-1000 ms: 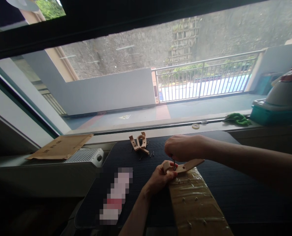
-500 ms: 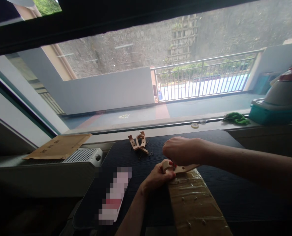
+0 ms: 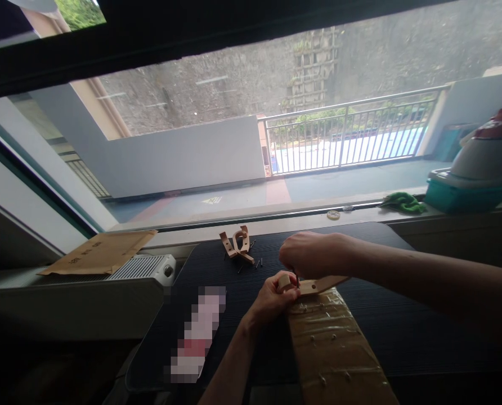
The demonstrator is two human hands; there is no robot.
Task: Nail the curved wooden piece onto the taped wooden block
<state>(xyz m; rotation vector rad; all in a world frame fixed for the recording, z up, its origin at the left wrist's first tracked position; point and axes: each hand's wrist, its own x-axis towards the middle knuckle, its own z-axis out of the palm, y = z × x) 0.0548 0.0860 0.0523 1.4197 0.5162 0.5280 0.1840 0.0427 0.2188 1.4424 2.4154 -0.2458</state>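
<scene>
My left hand (image 3: 272,299) is closed around the rounded end of a flat wooden piece (image 3: 318,284) that lies on the far end of a tape-wrapped brown board (image 3: 333,346). My right hand (image 3: 308,254) hovers just above it, fingers pinched on a small dark screw or nail (image 3: 297,278) that stands upright on the wooden piece. A little heap of similar wooden pieces (image 3: 237,244) with loose dark nails (image 3: 257,261) lies farther back on the dark table (image 3: 403,315).
A blurred pink-and-white object (image 3: 198,333) lies at my left on the table. A brown envelope (image 3: 101,252) rests on a radiator at far left. On the windowsill sit a green cloth (image 3: 403,202), a tape roll (image 3: 333,214) and a teal box (image 3: 470,191).
My right hand has dropped slightly and shifted left over the wooden piece; my left hand has crept a little farther along its rounded end. The view has drifted slightly.
</scene>
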